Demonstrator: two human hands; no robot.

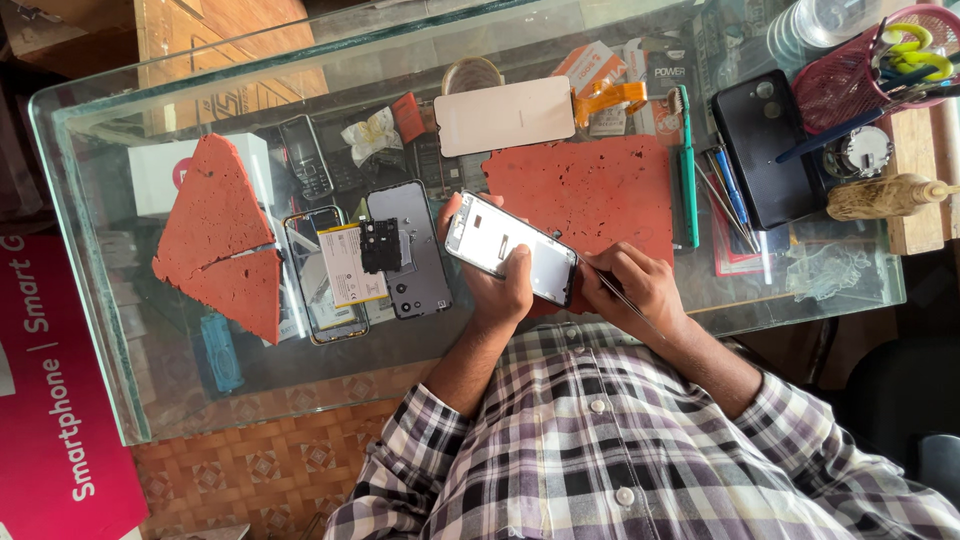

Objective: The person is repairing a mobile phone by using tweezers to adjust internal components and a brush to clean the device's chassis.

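Glass counter (pixel 120 330), red sign (pixel 50 400) left, white box (pixel 150 170), left hand (pixel 500 290) holding phone frame (pixel 500 245)

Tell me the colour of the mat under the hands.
Reddish-orange, speckled with small dark holes; the mat shows in the head view.

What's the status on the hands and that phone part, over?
Left hand gripping white phone frame. Right hand holding thin tool at frame's edge. Nothing in the way.
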